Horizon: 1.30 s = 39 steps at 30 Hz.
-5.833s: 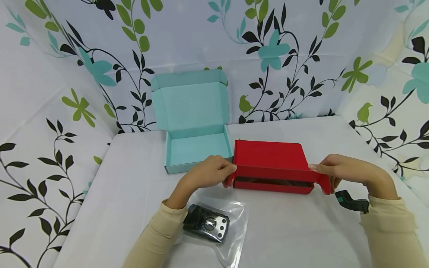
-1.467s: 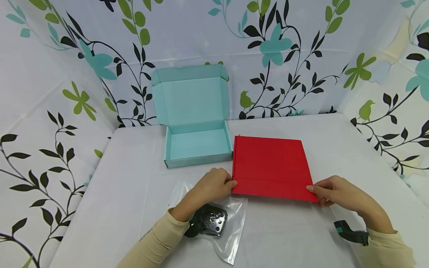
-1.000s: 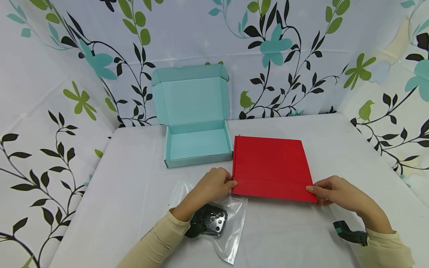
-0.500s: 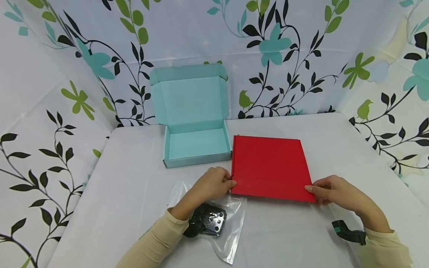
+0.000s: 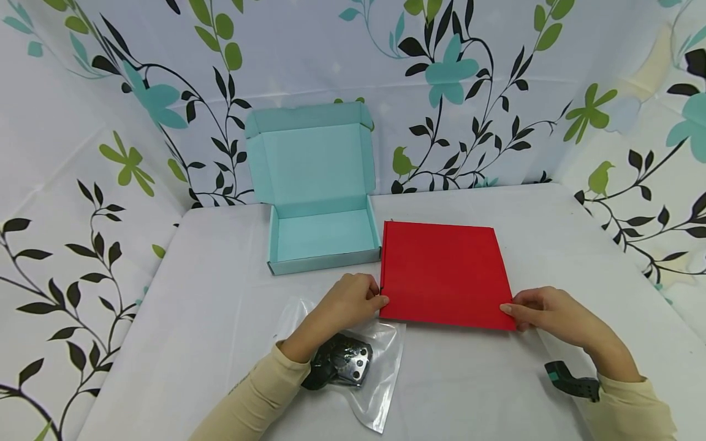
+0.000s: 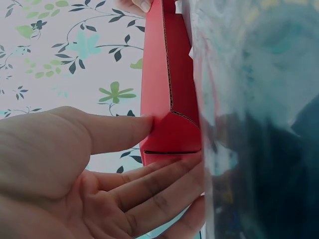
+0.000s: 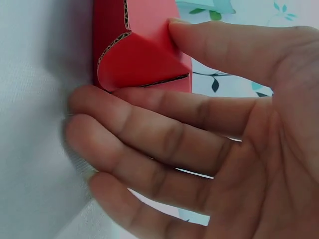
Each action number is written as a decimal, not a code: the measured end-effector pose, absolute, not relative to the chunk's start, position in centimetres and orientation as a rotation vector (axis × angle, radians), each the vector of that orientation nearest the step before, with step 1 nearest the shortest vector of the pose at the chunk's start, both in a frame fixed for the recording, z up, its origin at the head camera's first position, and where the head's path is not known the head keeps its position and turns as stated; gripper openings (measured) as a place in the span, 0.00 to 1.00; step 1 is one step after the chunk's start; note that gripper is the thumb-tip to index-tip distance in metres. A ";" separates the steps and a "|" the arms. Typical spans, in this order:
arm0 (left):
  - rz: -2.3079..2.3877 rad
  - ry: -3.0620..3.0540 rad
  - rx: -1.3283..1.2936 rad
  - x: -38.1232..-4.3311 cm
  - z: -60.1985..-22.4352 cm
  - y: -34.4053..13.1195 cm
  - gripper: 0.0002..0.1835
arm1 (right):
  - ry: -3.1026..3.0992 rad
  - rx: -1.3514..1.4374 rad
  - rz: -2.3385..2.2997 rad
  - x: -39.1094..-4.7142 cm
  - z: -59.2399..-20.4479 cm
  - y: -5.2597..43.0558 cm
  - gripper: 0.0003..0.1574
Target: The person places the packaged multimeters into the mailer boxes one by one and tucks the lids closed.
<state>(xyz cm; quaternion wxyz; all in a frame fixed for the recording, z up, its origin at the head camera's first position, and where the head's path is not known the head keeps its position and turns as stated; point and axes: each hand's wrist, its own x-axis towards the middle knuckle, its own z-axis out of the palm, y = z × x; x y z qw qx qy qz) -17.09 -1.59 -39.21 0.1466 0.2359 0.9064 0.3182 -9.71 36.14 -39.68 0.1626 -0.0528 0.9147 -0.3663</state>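
Both hands are at the near corners of a red cardboard box (image 5: 441, 272), whose lid lies down over it. The left hand (image 5: 353, 300) holds the left corner, thumb on the lid and fingers along the side; the left wrist view shows the rounded side flap (image 6: 182, 137) between thumb and fingers. At the opposite corner the right hand (image 5: 546, 309) grips the box, its thumb on the lid edge and fingers spread against the side flap (image 7: 139, 62). The box's inside is hidden.
An open light-blue cardboard box (image 5: 325, 239) stands behind and left of the red one, lid upright. By the left forearm lies a clear plastic bag (image 5: 380, 398) over a black and silver object (image 5: 353, 361). White cloth (image 5: 469, 386) covers the table; patterned fabric hangs behind.
Some seconds ago the lid was raised at the front with a dark gap below it; it has come down. Lately its front crease has flattened, and the right hand has shifted slightly left.
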 end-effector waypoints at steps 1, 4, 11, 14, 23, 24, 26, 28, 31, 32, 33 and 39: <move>0.910 2.613 0.681 -17.1 -39.2 -1.6 0.06 | 2.632 -0.148 -1.034 -9.7 -39.7 36.1 0.17; 0.899 2.619 0.696 -17.2 -39.3 -1.5 0.10 | 2.703 -0.134 -0.999 -9.6 -39.8 36.1 0.24; 0.898 2.622 0.831 -17.4 -39.8 -1.5 0.29 | 2.814 -0.196 -1.010 -9.8 -40.2 35.7 0.56; 0.873 2.624 0.878 -17.6 -39.9 -1.4 0.38 | 2.821 -0.215 -1.006 -10.0 -40.3 35.6 0.65; 0.690 2.633 0.922 -17.7 -39.6 -1.3 0.45 | 2.830 -0.230 -0.958 -10.2 -40.6 35.2 0.68; 0.690 2.633 0.922 -17.8 -39.6 -1.3 0.45 | 2.830 -0.232 -0.960 -10.2 -40.6 35.2 0.67; 0.691 2.634 0.921 -17.8 -39.6 -1.3 0.45 | 2.830 -0.240 -0.959 -10.2 -40.7 35.2 0.66; 0.695 2.634 0.922 -17.8 -39.7 -1.3 0.45 | 2.831 -0.248 -0.953 -10.2 -40.7 35.2 0.64; 0.698 2.639 0.925 -17.9 -39.8 -1.3 0.45 | 2.835 -0.258 -0.944 -10.3 -40.8 35.2 0.64; 0.701 2.640 0.925 -17.9 -39.8 -1.2 0.45 | 2.836 -0.262 -0.940 -10.4 -40.8 35.2 0.64; 0.702 2.642 0.926 -18.0 -39.8 -1.2 0.45 | 2.837 -0.262 -0.935 -10.4 -40.8 35.2 0.64; 0.697 2.657 0.933 -18.1 -39.9 -1.1 0.45 | 2.843 -0.240 -0.911 -10.6 -40.8 35.0 0.65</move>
